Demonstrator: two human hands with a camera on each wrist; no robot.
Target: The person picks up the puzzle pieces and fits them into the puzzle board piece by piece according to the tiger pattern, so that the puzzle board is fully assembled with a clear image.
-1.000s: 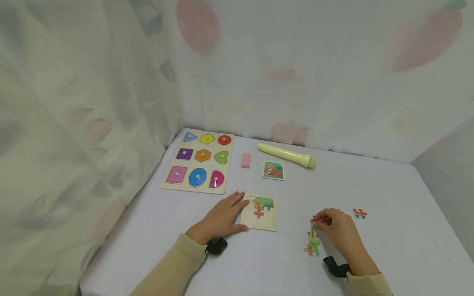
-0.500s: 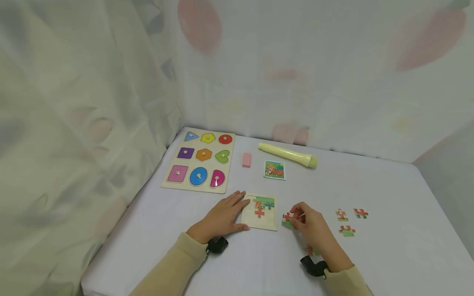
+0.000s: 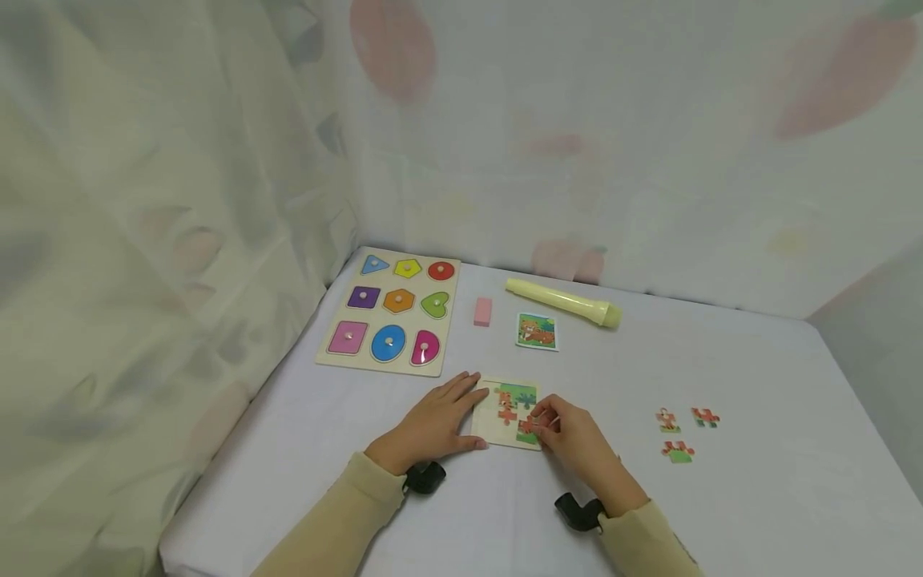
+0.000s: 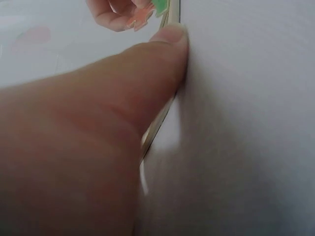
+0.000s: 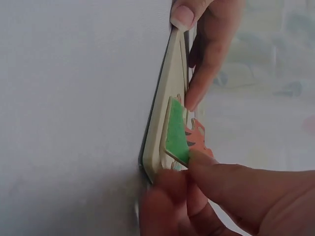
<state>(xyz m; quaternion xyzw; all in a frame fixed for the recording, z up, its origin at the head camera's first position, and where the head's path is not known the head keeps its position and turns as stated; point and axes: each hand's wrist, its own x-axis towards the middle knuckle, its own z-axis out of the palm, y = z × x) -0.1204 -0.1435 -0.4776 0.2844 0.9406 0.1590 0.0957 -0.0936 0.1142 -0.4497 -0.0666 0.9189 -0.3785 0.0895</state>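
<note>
My right hand [image 3: 573, 437] pinches a jigsaw piece [image 5: 176, 129] between thumb and fingers. That piece is green and orange with dark stripes. It is over the lower right corner of the square wooden puzzle tray [image 3: 492, 433], tilted against the tray in the right wrist view. Joined pieces [image 3: 507, 398] with orange and green print lie in the tray's upper part. On the tray's left side rests my left hand [image 3: 425, 423], fingers spread. Its thumb [image 4: 170, 44] touches the tray's edge in the left wrist view.
Several loose jigsaw pieces [image 3: 678, 452] lie to the right. Behind the tray are a picture card [image 3: 537, 331], a pink block [image 3: 482, 312] and a pale yellow tube-shaped object [image 3: 562, 300]. A shape-peg board [image 3: 447, 320] stands back left, near the hanging cloth [image 3: 238, 240].
My right hand has picked up the jigsaw piece from the loose ones at the right and carried it left to the tray. My left hand has stayed on the tray.
</note>
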